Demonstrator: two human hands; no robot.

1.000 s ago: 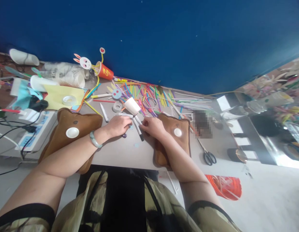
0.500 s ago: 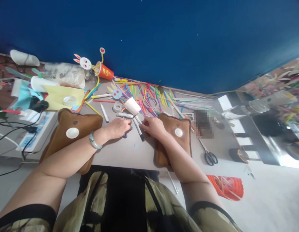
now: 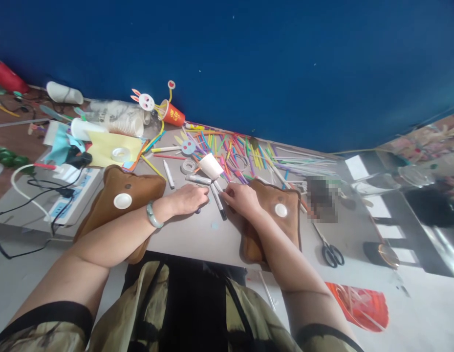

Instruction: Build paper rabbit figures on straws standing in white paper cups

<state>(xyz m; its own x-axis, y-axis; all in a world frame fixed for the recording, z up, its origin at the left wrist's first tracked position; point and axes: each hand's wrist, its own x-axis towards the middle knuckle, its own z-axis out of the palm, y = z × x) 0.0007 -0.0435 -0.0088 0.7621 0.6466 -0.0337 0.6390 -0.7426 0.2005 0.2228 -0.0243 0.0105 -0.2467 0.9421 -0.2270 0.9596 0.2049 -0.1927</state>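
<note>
My left hand [image 3: 188, 199] rests on the grey table [image 3: 197, 234] with its fingers curled under; a small purple bit [image 3: 198, 211] shows at its edge. My right hand [image 3: 241, 198] lies opposite with its fingers pinched together, the tips next to a black-and-white marker [image 3: 219, 198]. What either hand grips is hidden. A white paper cup [image 3: 211, 166] lies tipped just beyond the hands, beside a grey marker [image 3: 197, 179]. My left forearm, with a green bangle [image 3: 152, 215], crosses a brown cushion [image 3: 117, 195]. My right forearm lies on a second brown cushion [image 3: 285, 215].
Several coloured straws [image 3: 245, 151] are strewn behind the cup, with a tape roll [image 3: 188, 166] and a white marker [image 3: 168, 174]. A red cup with a paper rabbit [image 3: 171, 115], stacked paper cups [image 3: 120, 124], a power strip [image 3: 69, 195] and scissors [image 3: 331, 252] also lie about. The blue wall [image 3: 248, 63] is close behind.
The view has swung left and up, so everything sits lower and further right in the picture. Both hands stay in the same spot beside the markers.
</note>
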